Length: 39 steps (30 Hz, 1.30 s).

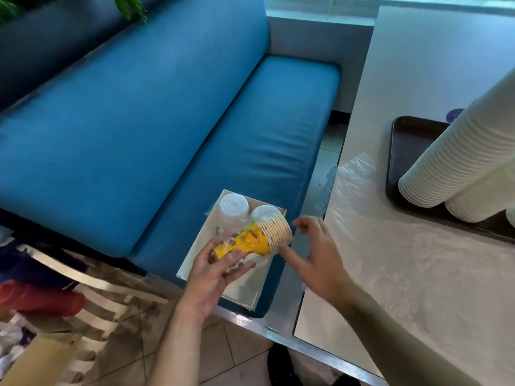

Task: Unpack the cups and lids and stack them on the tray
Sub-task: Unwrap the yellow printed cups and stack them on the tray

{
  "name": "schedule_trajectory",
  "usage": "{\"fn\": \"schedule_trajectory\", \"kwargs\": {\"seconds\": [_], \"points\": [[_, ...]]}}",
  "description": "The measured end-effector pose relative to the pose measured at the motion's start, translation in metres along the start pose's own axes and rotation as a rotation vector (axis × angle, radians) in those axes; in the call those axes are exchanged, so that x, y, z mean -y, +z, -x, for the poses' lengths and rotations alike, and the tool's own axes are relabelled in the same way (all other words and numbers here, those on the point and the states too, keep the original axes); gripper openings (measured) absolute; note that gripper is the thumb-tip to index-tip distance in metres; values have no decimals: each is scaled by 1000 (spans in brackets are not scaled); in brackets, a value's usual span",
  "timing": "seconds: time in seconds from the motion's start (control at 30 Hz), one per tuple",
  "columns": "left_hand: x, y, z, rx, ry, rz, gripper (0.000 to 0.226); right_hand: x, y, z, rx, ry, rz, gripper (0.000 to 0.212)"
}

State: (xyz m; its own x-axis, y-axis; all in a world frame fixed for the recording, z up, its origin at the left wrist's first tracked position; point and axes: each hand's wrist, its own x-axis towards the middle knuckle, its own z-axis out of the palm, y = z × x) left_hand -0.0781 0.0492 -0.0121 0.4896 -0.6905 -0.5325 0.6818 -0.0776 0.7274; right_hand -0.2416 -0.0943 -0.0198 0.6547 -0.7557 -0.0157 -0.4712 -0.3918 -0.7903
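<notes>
Landmark: the open white box (245,285) on the blue sofa seat (195,129).

- Left hand (214,271): above the box, fingers and thumb curled round the narrow base end of a nested stack of yellow cups (257,238).
- Stack of yellow cups: held over the box, lying nearly level; long axis runs from the left hand up and right, rims towards the right hand.
- Right hand (315,254): just right of the box, fingers spread and loosely bent, holding nothing; a fingertip lies at the cup rims, contact uncertain. It is the nearer hand to the rim end and to the tray.
- Two wrapped stacks of white lids (234,208): upright in the far end of the box.
- Clear plastic wrap (359,174): on the counter (418,274), right of the box.
- Dark tray (409,146): on the counter, well right of the box and beyond it, carrying tall stacks of white cups (451,151).

Judgement: the yellow stack goes rightward to the tray.
</notes>
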Motion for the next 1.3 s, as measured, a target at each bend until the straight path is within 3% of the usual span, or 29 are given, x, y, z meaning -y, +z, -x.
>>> {"fn": "schedule_trajectory", "kwargs": {"seconds": [0.07,0.13,0.27,0.33,0.47,0.57,0.63,0.77,0.87,0.97,1.13,1.3], "points": [[-4,8,8,59,-16,41,71,11,-17,-1,-70,69,-140,61],[-7,20,14,132,-3,38,79,21,-41,1,37,88,-294,60],[-12,58,25,283,29,-71,65,39,-87,6,268,140,-455,31],[-17,82,31,312,108,-353,60,40,-108,9,267,164,-481,16],[-25,125,36,310,336,-1025,64,41,-143,15,258,184,-408,21],[-19,162,38,330,543,-1360,79,45,-165,23,280,171,-367,18],[-10,187,41,341,694,-1465,91,45,-179,29,271,154,-359,8],[3,223,45,412,819,-1504,106,37,-201,40,237,148,-366,10],[10,241,46,430,787,-1486,103,30,-219,46,192,152,-313,19],[18,259,47,430,757,-1479,101,25,-243,52,127,142,-262,14],[25,272,44,369,704,-1423,105,15,-294,64,-103,131,-240,8],[31,285,47,362,693,-1390,106,7,-343,78,86,191,-416,41]]}}
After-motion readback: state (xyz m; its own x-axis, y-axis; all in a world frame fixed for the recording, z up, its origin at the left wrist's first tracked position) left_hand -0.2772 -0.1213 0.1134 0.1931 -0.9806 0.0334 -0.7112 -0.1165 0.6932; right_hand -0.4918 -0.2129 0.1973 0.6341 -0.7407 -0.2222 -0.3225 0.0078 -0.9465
